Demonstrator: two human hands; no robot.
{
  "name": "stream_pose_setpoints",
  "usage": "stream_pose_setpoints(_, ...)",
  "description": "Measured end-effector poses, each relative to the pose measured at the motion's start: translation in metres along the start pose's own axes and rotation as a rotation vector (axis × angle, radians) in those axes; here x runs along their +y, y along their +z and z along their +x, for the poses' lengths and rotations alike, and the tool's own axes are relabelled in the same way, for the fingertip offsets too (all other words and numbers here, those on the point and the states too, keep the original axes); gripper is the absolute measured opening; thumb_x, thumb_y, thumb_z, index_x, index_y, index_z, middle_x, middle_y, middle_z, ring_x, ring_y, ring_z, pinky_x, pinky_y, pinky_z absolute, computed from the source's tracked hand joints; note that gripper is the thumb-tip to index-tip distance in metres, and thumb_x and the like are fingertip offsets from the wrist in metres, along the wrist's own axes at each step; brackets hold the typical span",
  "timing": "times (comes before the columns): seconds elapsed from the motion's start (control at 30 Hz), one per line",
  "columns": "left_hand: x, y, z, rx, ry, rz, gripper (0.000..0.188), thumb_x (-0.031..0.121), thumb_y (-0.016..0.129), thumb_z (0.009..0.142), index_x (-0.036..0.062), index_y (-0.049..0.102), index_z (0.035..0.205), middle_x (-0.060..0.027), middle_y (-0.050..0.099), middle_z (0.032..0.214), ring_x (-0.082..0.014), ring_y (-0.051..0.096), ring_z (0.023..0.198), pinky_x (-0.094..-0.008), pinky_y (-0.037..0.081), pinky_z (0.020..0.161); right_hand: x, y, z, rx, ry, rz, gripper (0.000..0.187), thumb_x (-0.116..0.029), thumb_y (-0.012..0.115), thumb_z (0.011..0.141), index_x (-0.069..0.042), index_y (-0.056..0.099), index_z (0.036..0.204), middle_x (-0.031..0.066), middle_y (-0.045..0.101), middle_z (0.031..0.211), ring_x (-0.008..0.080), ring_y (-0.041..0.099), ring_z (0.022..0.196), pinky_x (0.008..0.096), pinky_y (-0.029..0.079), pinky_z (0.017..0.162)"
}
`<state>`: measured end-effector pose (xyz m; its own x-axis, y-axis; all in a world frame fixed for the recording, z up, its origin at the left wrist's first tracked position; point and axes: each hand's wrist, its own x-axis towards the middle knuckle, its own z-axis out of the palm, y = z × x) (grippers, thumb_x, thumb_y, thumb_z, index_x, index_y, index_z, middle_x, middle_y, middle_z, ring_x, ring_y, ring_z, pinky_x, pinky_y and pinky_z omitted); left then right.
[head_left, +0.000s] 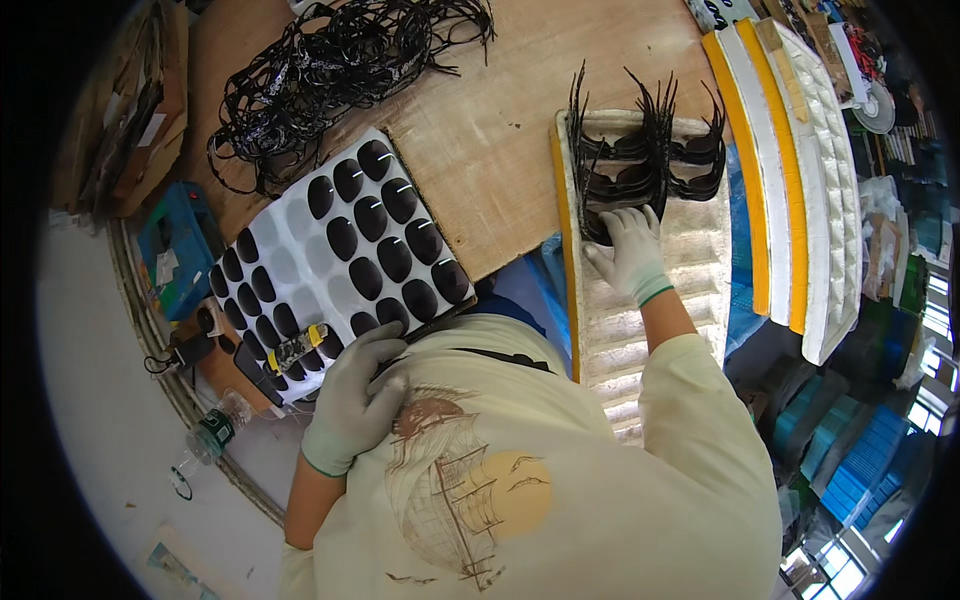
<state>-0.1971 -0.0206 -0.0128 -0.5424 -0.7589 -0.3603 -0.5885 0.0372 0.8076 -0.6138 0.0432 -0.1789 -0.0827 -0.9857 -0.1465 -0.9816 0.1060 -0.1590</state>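
Two gloved hands work over one wooden table (520, 130). Toward two o'clock, the right hand (628, 250) curls its fingers over the nearest black eyeglass frames (628, 180), which stand in several rows on one ridged white tray (655, 330); whether it grips one, I cannot tell. Toward eight o'clock, the left hand (358, 405) lies loosely bent beside one white sheet (300, 215) bearing about two dozen dark lenses (370, 218); its palm is hidden, its hold unclear. One tangled black heap (320, 80) lies toward eleven o'clock, one bottle (215, 432) toward eight.

Right gloved hand (635, 256) at dark frames (625, 186) in ribbed tray (610, 345); left gloved hand (362, 398) by dark lenses (395, 258).
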Motion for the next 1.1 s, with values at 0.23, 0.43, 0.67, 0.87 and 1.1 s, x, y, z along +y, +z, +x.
stream_pose_setpoints(0.23, -0.008, -0.006, -0.009, -0.001, -0.002, 0.027, 0.037, 0.018, 0.062, 0.087, -0.0036, 0.063, 0.117, -0.0268, 0.061, 0.130, -0.0400, 0.062, 0.118, -0.0433, 0.047, 0.102, -0.016, 0.012, 0.016, 0.070, 0.177, 0.022, 0.052, -0.054, 0.055, 0.093, -0.009, 0.070, 0.113, 0.0153, 0.066, 0.113, 0.0338, 0.054, 0.118, 0.0504, 0.031, 0.110)
stream_pose_setpoints(0.43, -0.017, -0.004, -0.012, 0.010, 0.033, 0.059, 0.038, 0.019, 0.062, 0.087, -0.0034, 0.063, 0.117, -0.0267, 0.061, 0.131, -0.0384, 0.062, 0.117, -0.0426, 0.048, 0.101, -0.013, 0.025, 0.027, 0.006, 0.185, -0.051, 0.053, -0.058, 0.056, 0.090, -0.010, 0.071, 0.108, 0.0141, 0.066, 0.111, 0.0319, 0.055, 0.114, 0.0484, 0.040, 0.099)
stream_pose_setpoints(0.67, -0.038, 0.000, -0.032, 0.057, 0.039, 0.024, 0.040, 0.019, 0.064, 0.088, -0.0017, 0.061, 0.122, -0.0232, 0.058, 0.134, -0.0370, 0.061, 0.115, -0.0423, 0.049, 0.100, -0.003, 0.037, 0.017, 0.155, 0.020, -0.036, 0.040, -0.040, 0.064, 0.084, -0.005, 0.070, 0.104, 0.0183, 0.067, 0.102, 0.0387, 0.059, 0.101, 0.0500, 0.045, 0.090)
stream_pose_setpoints(0.87, -0.062, -0.008, -0.065, 0.262, 0.132, -0.086, 0.031, 0.017, 0.061, 0.091, -0.0022, 0.064, 0.116, -0.0199, 0.066, 0.118, -0.0347, 0.067, 0.099, -0.0406, 0.054, 0.089, -0.017, 0.020, 0.012, 0.356, -0.091, -0.036, 0.039, -0.036, 0.055, 0.093, -0.002, 0.067, 0.105, 0.0202, 0.066, 0.106, 0.0415, 0.059, 0.103, 0.0499, 0.045, 0.093)
stream_pose_setpoints(1.1, -0.080, -0.061, -0.113, 0.218, 0.187, -0.210, 0.023, 0.023, 0.065, 0.091, 0.0005, 0.066, 0.093, -0.0162, 0.066, 0.080, -0.0329, 0.065, 0.070, -0.0381, 0.052, 0.064, -0.175, -0.034, 0.034, 0.553, -0.183, 0.281, 0.029, -0.023, 0.052, 0.094, 0.001, 0.068, 0.100, 0.0178, 0.067, 0.102, 0.0386, 0.061, 0.098, 0.0473, 0.047, 0.090)
